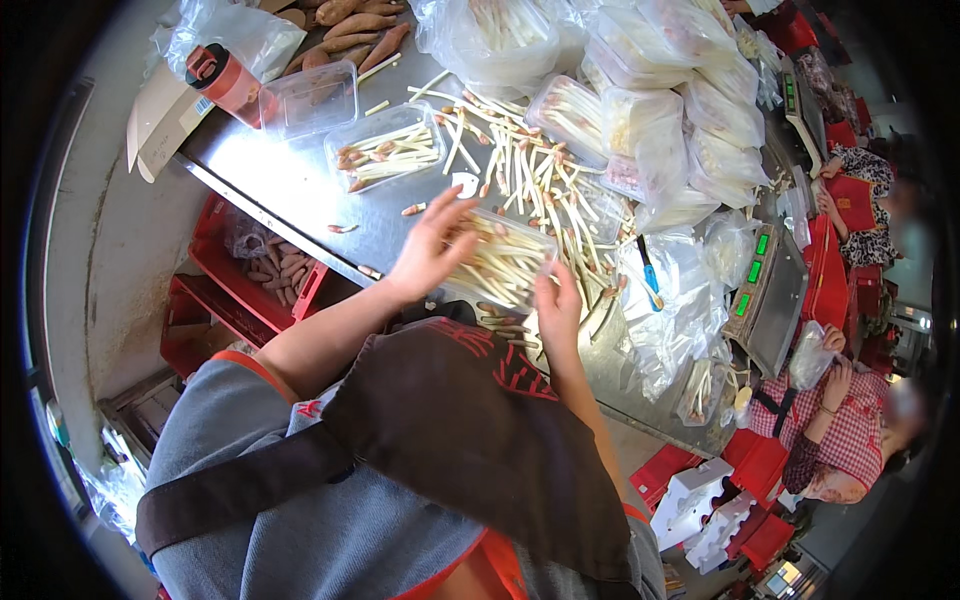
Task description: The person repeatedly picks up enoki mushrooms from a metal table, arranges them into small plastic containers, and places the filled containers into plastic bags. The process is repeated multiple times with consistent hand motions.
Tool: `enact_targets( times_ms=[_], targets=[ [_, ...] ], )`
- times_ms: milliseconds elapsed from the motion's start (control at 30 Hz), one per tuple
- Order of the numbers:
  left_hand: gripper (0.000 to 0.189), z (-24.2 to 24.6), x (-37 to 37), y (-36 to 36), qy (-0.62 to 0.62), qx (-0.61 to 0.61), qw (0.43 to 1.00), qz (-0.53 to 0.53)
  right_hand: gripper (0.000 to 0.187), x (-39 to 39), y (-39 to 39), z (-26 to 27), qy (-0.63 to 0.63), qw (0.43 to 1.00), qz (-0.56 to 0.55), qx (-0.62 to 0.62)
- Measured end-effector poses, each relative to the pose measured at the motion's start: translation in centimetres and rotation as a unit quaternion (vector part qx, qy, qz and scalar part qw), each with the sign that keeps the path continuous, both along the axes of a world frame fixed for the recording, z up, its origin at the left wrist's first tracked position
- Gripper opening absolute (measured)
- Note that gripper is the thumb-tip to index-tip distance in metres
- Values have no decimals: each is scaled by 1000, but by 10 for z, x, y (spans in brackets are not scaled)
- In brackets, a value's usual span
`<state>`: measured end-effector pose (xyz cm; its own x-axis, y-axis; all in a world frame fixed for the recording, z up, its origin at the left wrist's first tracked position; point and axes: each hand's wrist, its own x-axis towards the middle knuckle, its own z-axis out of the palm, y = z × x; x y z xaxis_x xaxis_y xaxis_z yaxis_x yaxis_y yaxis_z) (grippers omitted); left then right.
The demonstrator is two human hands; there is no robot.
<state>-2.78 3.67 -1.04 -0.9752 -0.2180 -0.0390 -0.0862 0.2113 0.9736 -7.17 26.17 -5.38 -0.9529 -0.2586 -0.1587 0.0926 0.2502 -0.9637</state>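
A clear plastic tray (551, 245) filled with pale vegetable shoots (499, 259) sits tilted in front of me at the table's edge. My right hand (559, 296) grips its right end between thumb and fingers. Over its left end is my left hand (435, 251), slightly blurred, fingers apart, with nothing visible in them; the palm side is partly hidden. Just beyond lies a loose heap of shoots (536, 169) with pinkish tips. Another filled clear tray (431, 120) stands farther left, beside an unfilled clear container (322, 82).
Bagged trays (660, 135) are piled at the back right. A blue-handled knife (649, 276) lies near plastic bags (675, 315) and a scale (772, 300). Brown tubers (356, 30) and a red bottle (229, 86) are at the back left. Two people (832, 420) (862, 199) work at right.
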Motion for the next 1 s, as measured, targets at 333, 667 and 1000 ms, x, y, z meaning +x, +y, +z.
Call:
enact_targets(
  times_ms=[333, 667, 1000],
  targets=[
    [36, -7, 44, -69, -66, -106, 990, 61, 23, 3, -59, 6, -290, 926, 213, -117],
    [48, -35, -16, 4, 80, -276, 956, -66, 42, -6, 20, -1, -182, 980, 12, -79],
    [59, -42, -1, 2, 120, -316, 937, -90, 53, 0, -6, 7, 315, 906, 160, 234]
  ],
)
